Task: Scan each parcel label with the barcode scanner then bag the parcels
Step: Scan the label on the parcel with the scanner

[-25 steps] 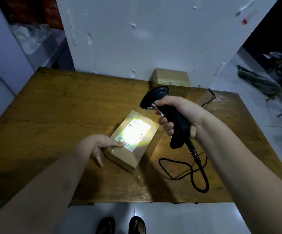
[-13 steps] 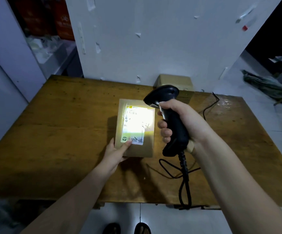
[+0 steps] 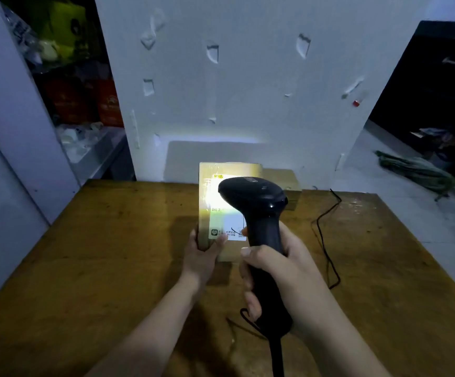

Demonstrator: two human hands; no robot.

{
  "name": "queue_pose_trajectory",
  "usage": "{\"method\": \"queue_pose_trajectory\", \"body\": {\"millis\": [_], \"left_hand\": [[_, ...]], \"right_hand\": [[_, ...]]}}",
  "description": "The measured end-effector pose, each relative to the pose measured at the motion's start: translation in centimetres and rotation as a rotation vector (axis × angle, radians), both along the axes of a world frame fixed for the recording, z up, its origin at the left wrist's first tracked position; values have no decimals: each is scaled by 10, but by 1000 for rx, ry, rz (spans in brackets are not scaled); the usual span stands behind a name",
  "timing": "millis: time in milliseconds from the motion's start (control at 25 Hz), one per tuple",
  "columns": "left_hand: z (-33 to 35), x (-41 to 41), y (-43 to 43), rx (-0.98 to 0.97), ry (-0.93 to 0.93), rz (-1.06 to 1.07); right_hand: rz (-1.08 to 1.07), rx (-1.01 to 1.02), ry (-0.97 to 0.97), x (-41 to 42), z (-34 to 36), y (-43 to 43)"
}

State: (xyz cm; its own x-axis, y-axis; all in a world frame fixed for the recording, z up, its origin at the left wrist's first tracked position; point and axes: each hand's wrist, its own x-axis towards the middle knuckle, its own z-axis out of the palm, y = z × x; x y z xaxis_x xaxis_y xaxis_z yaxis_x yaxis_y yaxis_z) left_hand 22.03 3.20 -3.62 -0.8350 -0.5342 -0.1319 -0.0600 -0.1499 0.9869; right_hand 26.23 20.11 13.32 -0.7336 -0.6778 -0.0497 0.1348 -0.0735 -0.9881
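The parcel (image 3: 230,170) had come up off the table (image 3: 112,254). A second earlier it lay flat on the table's middle with the left hand (image 3: 202,257) only resting on it. Half a second earlier its near end was being tipped up. Now it stood nearly upright above the table's middle, with its label (image 3: 231,224) facing the person.

The left hand gripped its lower left corner, fingers curled behind and thumb pressed on the label. The right hand (image 3: 283,273) stayed wrapped tight round the handle of the scanner (image 3: 256,202). The scanner's head had moved in close over the label. Its light fell on the label's upper part and now spilled onto the wall (image 3: 221,77) behind the table, which it had not done before.

This looked like the scan itself under way, though a successful read could not be told. A second parcel (image 3: 280,178) sat at the table's far edge as before. The cable (image 3: 327,240) trailed over the table's right side. No bag was in view, so bagging seemed yet to come.
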Motion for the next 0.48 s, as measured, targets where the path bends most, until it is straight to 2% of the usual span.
{"method": "queue_pose_trajectory", "body": {"millis": [200,480], "left_hand": [[19,-10,-2,-125,127,-21],[27,-21,-7,16,145,-11]], "right_hand": [[-28,-4,114,-1,8,3],[-47,-7,102,-3,10,5]]}}
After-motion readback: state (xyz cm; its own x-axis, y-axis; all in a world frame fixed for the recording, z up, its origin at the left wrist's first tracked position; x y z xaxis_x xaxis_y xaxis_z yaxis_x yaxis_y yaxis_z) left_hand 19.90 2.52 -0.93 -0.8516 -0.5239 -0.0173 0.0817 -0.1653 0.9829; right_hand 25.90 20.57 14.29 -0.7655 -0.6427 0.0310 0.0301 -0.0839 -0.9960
